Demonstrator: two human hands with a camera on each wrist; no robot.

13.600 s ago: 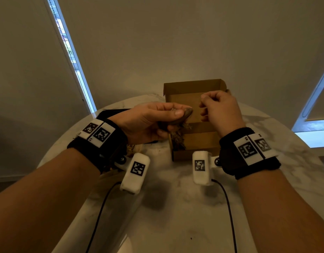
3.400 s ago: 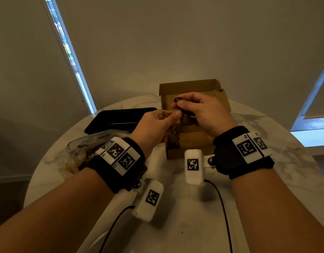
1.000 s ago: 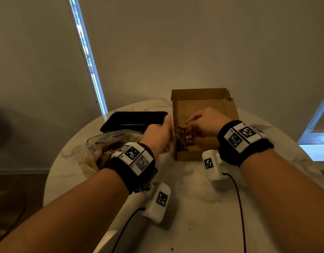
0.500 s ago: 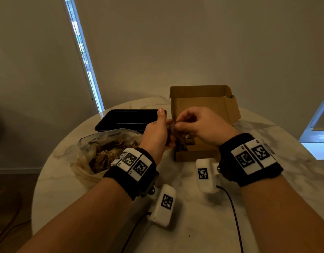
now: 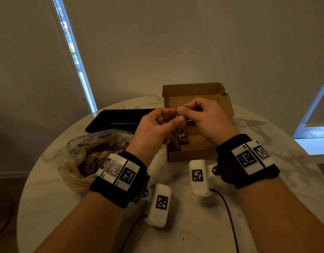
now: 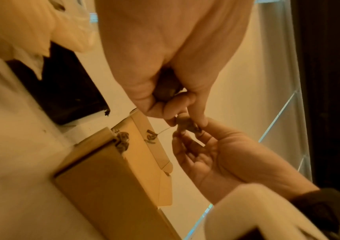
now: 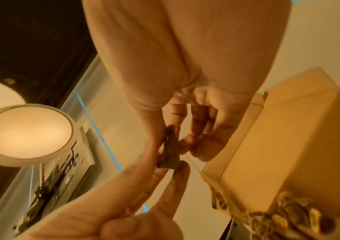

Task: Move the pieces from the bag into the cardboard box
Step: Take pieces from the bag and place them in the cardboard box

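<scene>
A small brown piece [image 7: 170,154] is pinched from both sides above the open cardboard box [image 5: 194,95]. My left hand [image 5: 175,115] pinches it with thumb and forefinger and keeps another dark piece [image 6: 165,91] tucked in its palm. My right hand [image 5: 185,113] pinches the same piece [image 6: 187,125] with its fingertips, the other fingers curled. Several brown pieces [image 5: 177,139] lie in the box's left part. The clear plastic bag [image 5: 95,152], still holding many pieces, lies on the table to the left.
A black tray [image 5: 117,119] sits behind the bag, left of the box. The round marble table [image 5: 194,234] carries the wrist cameras' cables near its front. The box's lid [image 5: 192,88] stands up at the back.
A second ago my right hand was down in the box and my left beside it. Both have risen and met above the box, pinching one piece between them.
</scene>
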